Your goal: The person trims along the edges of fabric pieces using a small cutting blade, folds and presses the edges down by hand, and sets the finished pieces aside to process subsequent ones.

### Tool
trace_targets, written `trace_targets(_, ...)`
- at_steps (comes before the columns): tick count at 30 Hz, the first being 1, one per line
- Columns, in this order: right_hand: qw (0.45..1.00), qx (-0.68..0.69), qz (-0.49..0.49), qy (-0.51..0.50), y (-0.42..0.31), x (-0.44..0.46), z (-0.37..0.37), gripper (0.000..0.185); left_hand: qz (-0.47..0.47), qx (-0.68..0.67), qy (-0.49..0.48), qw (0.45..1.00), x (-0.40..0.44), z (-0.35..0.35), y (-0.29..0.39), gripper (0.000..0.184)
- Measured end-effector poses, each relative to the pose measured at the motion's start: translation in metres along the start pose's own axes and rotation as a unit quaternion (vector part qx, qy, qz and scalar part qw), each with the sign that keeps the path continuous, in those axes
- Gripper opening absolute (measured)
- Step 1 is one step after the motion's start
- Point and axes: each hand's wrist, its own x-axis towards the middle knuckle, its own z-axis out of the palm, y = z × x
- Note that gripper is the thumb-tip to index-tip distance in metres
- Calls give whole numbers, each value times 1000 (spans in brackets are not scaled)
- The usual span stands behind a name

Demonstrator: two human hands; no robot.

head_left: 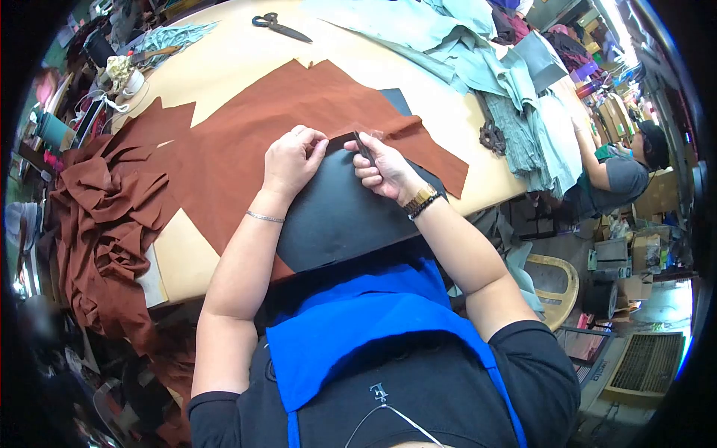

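My left hand (293, 163) is closed in a pinch on one end of a short dark brown strip (341, 140), which stretches toward my right hand. Wrapped in the fingers of my right hand (385, 170) is a small dark pointed tool (364, 148), like thread snips; its tip meets the strip's other end. Both hands are above a black sheet (336, 209) at the table's near edge. Rust-brown fabric (276, 104) spreads beyond and around them, with part of it lying over the black sheet.
Large black-handled scissors (280, 28) lie at the table's (336, 60) far side. Pale green leather-like pieces (448, 52) cover the right end, where another person (624, 168) stands. Crumpled rust-brown fabric (112, 216) hangs over the left edge. A chair (556, 287) stands at right.
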Motion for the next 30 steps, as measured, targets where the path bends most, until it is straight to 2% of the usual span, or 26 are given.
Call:
trace_targets(2,1000,-11,-4,0,-1,4,-2,35,9,11,5,1000,0,2,-1,8)
trace_targets(5,999,6,-12,-31,3,4,-12,34,-44,-19,-31,998,0,-4,3,12)
trace_targets(8,984,-87,-149,34,-12,-30,-15,32,-80,-88,-100,988,3,-15,2,18)
trace_targets(9,957,-178,-207,101,-25,-38,-29,34,-147,-143,-154,967,7,-27,10,26)
trace_targets(10,913,-266,-261,167,-42,-46,-46,36,-126,-161,-186,961,9,-36,4,30)
trace_targets(11,835,-367,-343,226,-56,-46,-68,37,-139,-130,-251,949,18,-53,7,29)
trace_targets(12,786,-444,-333,272,-76,-45,-99,38,-149,-98,-312,933,26,-70,11,29)
trace_targets(13,730,-516,-317,318,-96,-44,-129,40,-109,-67,-337,933,27,-80,7,32)
trace_targets(14,716,-564,-214,351,-114,-47,-158,43,-13,50,-345,937,28,-89,-1,52)
trace_targets(15,660,-610,-204,388,-121,-52,-174,41,124,133,-342,922,28,-96,-12,65)
trace_targets(16,600,-650,-194,424,-126,-52,-183,39,259,214,-329,882,25,-99,-27,78)
trace_targets(17,545,-651,-286,445,-119,-53,-187,37,252,204,-395,859,21,-95,-46,100)
trace_targets(18,517,-660,-348,419,-116,-54,-178,37,231,179,-406,866,15,-91,-48,103)
trace_targets(20,456,-668,-461,366,-102,-60,-126,39,161,192,-374,893,13,-79,-47,103)
trace_targets(22,512,-644,-519,232,-67,-56,-72,41,22,286,-261,922,23,-42,-49,100)
trace_targets(24,549,-661,-478,181,-19,-61,-15,51,-167,323,-118,924,44,-7,-55,95)
trace_targets(25,526,-693,-462,174,5,-59,-1,60,-219,225,-10,949,55,5,-59,92)
trace_targets(26,500,-725,-443,166,23,-60,7,69,-267,116,97,952,63,10,-61,89)
trace_targets(28,469,-759,-420,165,48,-56,3,85,-204,58,94,973,63,4,-60,84)
trace_targets(29,467,-762,-417,162,50,-55,-4,88,-175,27,92,980,62,-1,-61,82)
trace_targets(30,495,-749,-408,163,42,-62,-4,84,-117,57,-1,991,57,-18,-64,86)
